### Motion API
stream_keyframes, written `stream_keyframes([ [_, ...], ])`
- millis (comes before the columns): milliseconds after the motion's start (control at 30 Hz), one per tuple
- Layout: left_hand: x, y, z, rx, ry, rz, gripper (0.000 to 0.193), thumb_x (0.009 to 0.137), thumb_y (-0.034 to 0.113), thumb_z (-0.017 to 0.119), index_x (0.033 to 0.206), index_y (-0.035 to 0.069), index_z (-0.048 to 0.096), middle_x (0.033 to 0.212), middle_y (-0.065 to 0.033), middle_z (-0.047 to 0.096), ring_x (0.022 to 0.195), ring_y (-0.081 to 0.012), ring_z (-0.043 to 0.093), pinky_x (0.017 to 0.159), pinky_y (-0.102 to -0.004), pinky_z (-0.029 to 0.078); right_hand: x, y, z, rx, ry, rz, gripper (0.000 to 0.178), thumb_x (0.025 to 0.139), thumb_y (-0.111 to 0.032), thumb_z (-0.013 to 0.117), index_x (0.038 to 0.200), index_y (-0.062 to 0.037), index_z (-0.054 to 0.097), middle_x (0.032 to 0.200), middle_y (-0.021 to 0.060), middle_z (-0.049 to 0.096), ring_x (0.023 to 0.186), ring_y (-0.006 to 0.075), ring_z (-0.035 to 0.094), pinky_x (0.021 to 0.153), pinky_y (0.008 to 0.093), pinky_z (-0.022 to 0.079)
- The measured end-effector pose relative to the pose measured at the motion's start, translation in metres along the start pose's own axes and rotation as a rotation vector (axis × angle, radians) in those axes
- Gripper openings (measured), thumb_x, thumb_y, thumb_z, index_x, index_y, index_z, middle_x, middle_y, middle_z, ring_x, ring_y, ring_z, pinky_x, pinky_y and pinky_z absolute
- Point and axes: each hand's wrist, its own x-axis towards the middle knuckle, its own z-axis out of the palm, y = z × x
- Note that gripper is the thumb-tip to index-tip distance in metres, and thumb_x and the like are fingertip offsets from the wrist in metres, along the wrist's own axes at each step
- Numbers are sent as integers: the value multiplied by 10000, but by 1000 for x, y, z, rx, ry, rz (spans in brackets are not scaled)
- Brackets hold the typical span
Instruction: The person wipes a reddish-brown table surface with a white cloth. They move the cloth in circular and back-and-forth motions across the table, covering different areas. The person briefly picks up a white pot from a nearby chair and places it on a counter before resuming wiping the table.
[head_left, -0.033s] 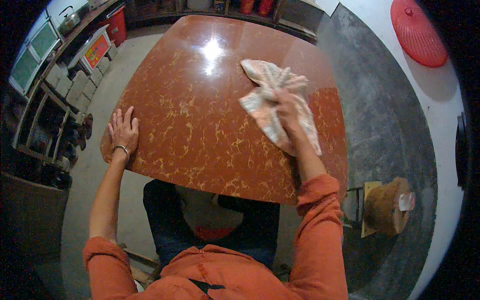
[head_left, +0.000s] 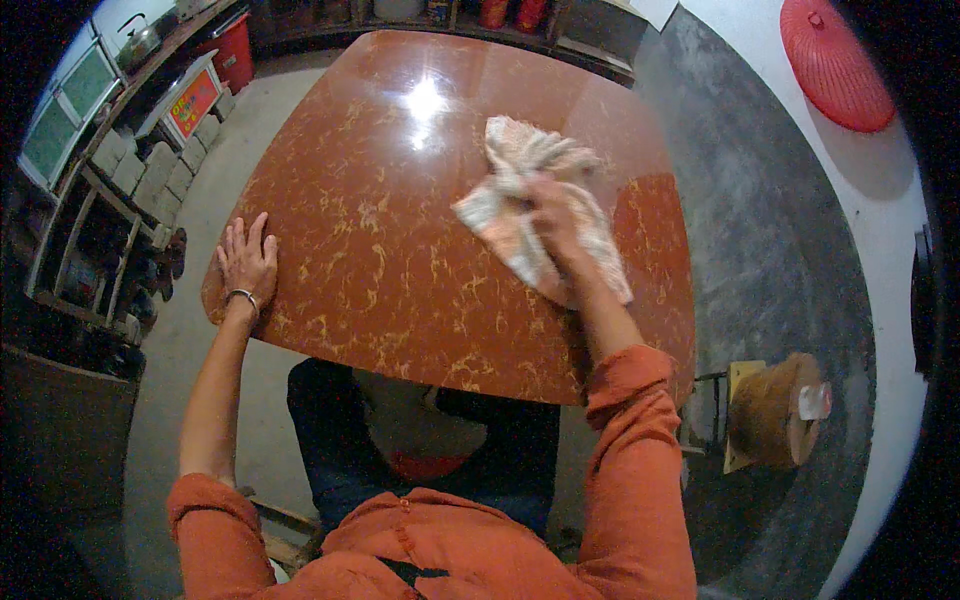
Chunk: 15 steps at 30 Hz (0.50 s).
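A glossy reddish-brown table with yellow marbled veining spreads out in front of me. My left hand lies flat on its left near edge, fingers stretched out, with a bracelet at the wrist. Toward the right of the tabletop, my right hand grips a white and pale orange cloth. Bunched at my fingers, the cloth fans out to either side and under my wrist. Motion blurs that hand, and its fingertips are partly lost in the folds.
A round brown stool-like object stands right of the table, near the grey-and-white wall. A red woven cover hangs there. Shelves with a kettle line the left, and a red bucket stands far left.
My right hand and the cloth have shifted a little to the left over the tabletop, and the cloth's folds have changed shape. My left hand has stayed in place.
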Motion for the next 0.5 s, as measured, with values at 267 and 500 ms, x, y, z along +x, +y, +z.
stream_keyframes([
  [267,3,-24,15,32,60,35,455,956,398,385,1391,262,389,1475,-150,294,1382,-333,218,1117,-529,116,-63,-205,-8,-32,-415,-157,323,808,-77,527,1100,-122,659,1304,152,524,1281,334,412,1098,446,257],
  [500,11,-40,14,-171,74,144,440,917,326,474,1315,138,492,1430,-156,372,1343,-337,302,1104,-508,196,-132,-98,-144,-22,-245,214,322,851,-130,560,1161,-67,621,1245,131,553,1219,281,449,1078,381,280],
])
